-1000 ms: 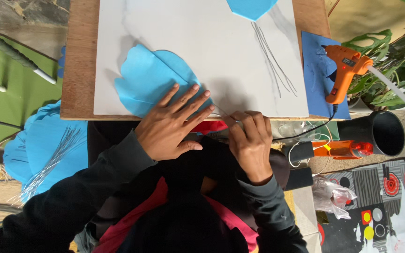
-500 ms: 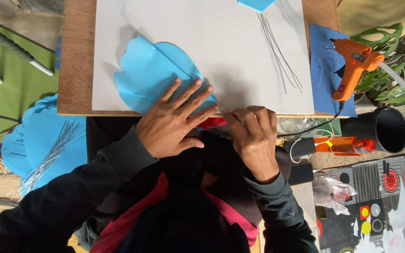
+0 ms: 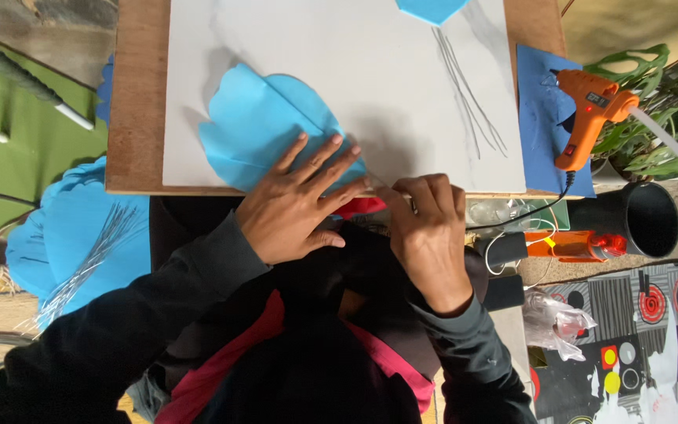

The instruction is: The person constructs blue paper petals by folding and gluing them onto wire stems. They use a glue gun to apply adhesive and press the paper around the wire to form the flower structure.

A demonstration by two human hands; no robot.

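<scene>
White board point(image 3: 402, 86) on wood — left hand point(image 3: 296, 200) flat on blue paper point(image 3: 264, 129), right hand point(image 3: 429, 235) grip clenched.

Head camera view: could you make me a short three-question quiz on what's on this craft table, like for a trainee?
1. True or false: the left hand lies flat with fingers spread on the light blue petal-shaped sheet.
2. The orange glue gun rests on: A) dark blue sheet B) white board C) black cup
3. Fill in: thin ___ lie on the white board, right of the light blue sheet.

Key: 1 true; 2 A; 3 wires.
</scene>
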